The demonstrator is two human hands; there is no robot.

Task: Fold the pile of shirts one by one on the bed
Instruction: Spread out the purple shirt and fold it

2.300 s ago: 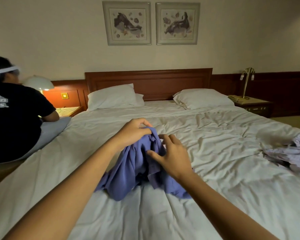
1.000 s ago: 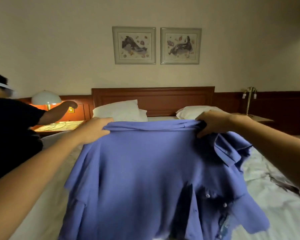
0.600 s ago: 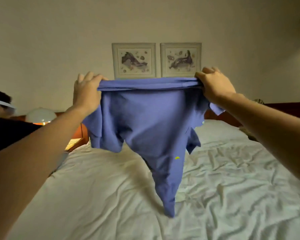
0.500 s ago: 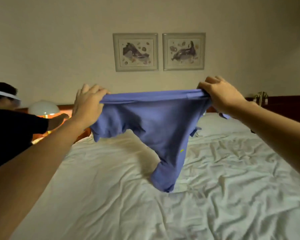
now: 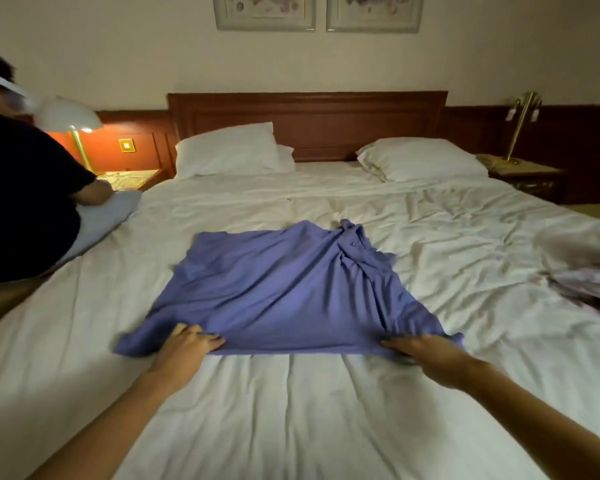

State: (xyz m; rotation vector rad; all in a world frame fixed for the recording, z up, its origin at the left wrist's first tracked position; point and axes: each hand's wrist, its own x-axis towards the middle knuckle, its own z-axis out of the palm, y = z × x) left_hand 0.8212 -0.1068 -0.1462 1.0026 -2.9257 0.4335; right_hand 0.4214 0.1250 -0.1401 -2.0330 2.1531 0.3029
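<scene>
While my left hand (image 5: 187,344) and my right hand (image 5: 426,351) each pinch a near corner of its hem, the blue-violet collared shirt (image 5: 284,289) lies spread on the rumpled white bed sheet (image 5: 291,410), its collar end bunched toward the white pillows (image 5: 229,150). To my right, a crumpled heap of pale lilac shirts (image 5: 586,278) sits near the bed's edge; at my left is a person in a black T-shirt (image 5: 21,195).
</scene>
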